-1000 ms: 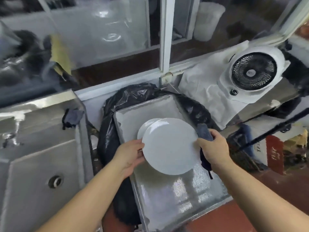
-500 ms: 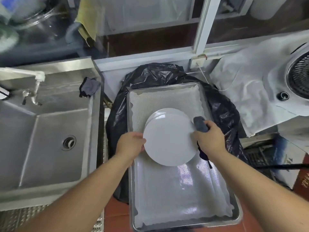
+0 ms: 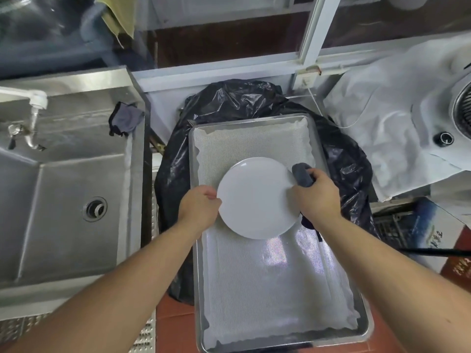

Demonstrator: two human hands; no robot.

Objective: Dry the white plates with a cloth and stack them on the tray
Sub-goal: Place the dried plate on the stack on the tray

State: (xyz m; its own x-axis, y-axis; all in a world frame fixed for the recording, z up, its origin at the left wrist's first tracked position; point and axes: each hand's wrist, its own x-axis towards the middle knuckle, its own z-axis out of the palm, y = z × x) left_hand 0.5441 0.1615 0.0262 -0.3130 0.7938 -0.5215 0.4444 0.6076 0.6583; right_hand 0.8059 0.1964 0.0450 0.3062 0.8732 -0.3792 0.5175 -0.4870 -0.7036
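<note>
Holding a white plate (image 3: pixel 257 197) between them, 2 bare hands hover over the upper half of a metal tray (image 3: pixel 367 324); the left hand (image 3: pixel 200 211) closes its fingers on the plate's left rim, and the right hand (image 3: pixel 316 197) closes on the right rim while also clutching a dark grey cloth (image 3: pixel 302 173), bunched above the thumb with a dark tail hanging below the wrist; the plate faces up, roughly level, and whether it touches what lies beneath cannot be told; a thin pale arc along its upper left edge may be a second plate under it, but that is too slight to confirm; the tray is lined with a pale mesh mat (image 3: pixel 254 289) and sits on top of a black plastic bag (image 3: pixel 229 103); to the left stands a steel sink (image 3: pixel 63 200) with a white tap (image 3: pixel 35 100) and a small dark rag (image 3: pixel 125 121) draped on its right wall; to the right, white sheeting (image 3: pixel 382 118) lies under a fan (image 3: pixel 462 113).
</note>
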